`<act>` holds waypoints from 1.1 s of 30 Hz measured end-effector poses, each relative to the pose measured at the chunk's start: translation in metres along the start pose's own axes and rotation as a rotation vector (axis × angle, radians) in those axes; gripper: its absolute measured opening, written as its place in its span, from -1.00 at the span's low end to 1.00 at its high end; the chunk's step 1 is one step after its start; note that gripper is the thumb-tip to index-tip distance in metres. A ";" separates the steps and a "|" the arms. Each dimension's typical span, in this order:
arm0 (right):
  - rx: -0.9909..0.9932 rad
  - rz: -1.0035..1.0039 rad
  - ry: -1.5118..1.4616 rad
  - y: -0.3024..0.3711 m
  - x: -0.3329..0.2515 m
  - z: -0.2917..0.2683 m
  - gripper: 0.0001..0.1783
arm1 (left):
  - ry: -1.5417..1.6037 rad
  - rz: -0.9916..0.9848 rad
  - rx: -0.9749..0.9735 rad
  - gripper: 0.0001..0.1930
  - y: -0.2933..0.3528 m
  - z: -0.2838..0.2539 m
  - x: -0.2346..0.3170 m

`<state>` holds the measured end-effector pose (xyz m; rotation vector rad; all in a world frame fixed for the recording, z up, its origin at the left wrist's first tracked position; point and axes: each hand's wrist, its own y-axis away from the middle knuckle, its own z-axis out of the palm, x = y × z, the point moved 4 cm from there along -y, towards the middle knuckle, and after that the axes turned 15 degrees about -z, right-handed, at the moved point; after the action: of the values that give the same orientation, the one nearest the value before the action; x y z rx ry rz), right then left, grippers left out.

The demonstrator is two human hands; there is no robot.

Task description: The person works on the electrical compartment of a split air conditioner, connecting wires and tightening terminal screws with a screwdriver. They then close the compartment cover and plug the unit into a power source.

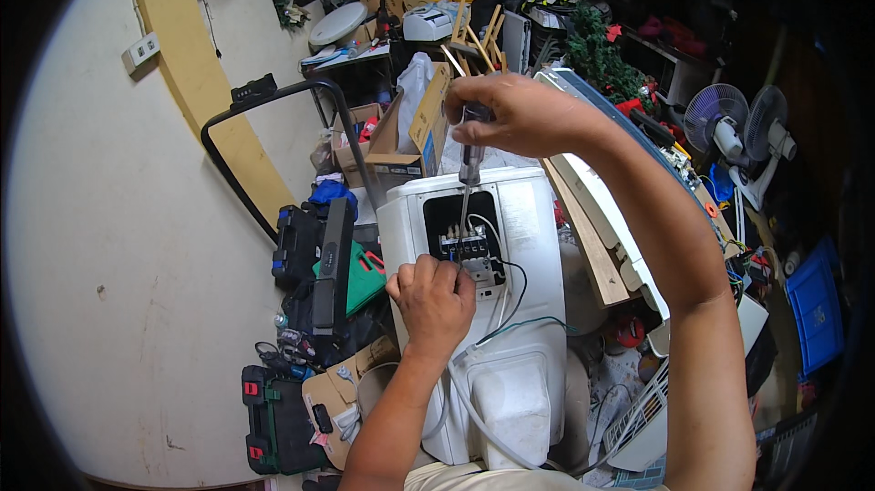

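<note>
A white appliance housing [538,263] stands before me, with a dark opening that shows a terminal block [465,243] and its screws. My right hand [519,113], raised above it, is closed round the handle of a screwdriver [471,163]. The shaft points down into the opening, its tip at the terminal block. At the lower edge of the opening my left hand [430,300] is closed, fingertips close to the block; what they pinch is hidden. A black wire [524,286] and a white cable [501,240] loop out beside it. A green wire [538,319] runs to the right.
A toolbox [264,418] and a black case [298,240] stand along the left wall. Beyond the housing is an open cardboard box [401,163]. On the right lie a long white panel [606,218], a wooden board [583,236], a blue bin [814,309] and two fans [725,136].
</note>
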<state>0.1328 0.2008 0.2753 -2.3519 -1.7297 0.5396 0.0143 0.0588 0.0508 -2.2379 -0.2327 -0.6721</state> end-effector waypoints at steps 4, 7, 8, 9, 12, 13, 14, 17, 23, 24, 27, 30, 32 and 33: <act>-0.009 0.098 -0.282 0.011 0.006 0.003 -0.54 | 0.000 0.003 0.006 -0.89 0.000 0.000 0.001; 0.026 0.137 -0.267 0.015 0.007 0.006 -0.59 | 0.013 0.002 0.013 -0.89 -0.001 -0.001 0.001; 0.045 0.119 -0.265 0.015 0.006 0.007 -0.60 | 0.014 -0.003 0.005 -0.89 -0.001 -0.002 0.001; 0.040 0.150 -0.245 0.016 0.008 0.008 -0.62 | 0.005 -0.006 0.001 -0.89 -0.001 -0.002 0.001; 0.078 0.147 -0.246 0.018 0.014 0.010 -0.67 | -0.015 -0.016 -0.026 -0.89 0.000 -0.002 0.002; 0.095 0.135 -0.249 0.019 0.016 0.010 -0.68 | -0.017 -0.018 -0.026 -0.88 0.000 -0.002 0.002; 0.105 0.140 -0.256 0.020 0.019 0.010 -0.69 | -0.021 -0.023 -0.027 -0.88 -0.001 -0.002 0.001; 0.143 0.155 -0.313 0.025 0.026 0.011 -0.74 | -0.030 -0.021 -0.026 -0.87 -0.002 -0.001 0.001; 0.168 0.157 -0.342 0.029 0.032 0.011 -0.77 | -0.041 -0.018 -0.027 -0.86 -0.002 0.000 0.001; 0.164 0.158 -0.340 0.029 0.033 0.011 -0.75 | -0.036 -0.016 -0.022 -0.86 -0.002 0.000 0.001; 0.131 0.162 -0.272 0.028 0.032 0.010 -0.69 | -0.028 -0.017 -0.025 -0.86 -0.002 -0.001 0.002; 0.099 0.090 -0.035 0.021 0.024 0.008 -0.62 | -0.015 -0.018 -0.035 -0.86 -0.002 -0.002 0.002; 0.092 0.012 0.192 0.014 0.015 0.006 -0.58 | -0.008 -0.015 -0.036 -0.86 -0.002 -0.002 0.002; 0.089 -0.008 0.198 0.011 0.012 0.005 -0.58 | -0.003 -0.017 -0.035 -0.86 -0.002 -0.002 0.002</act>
<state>0.1434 0.2080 0.2643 -2.2512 -1.5937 0.3600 0.0145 0.0584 0.0543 -2.2733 -0.2434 -0.6867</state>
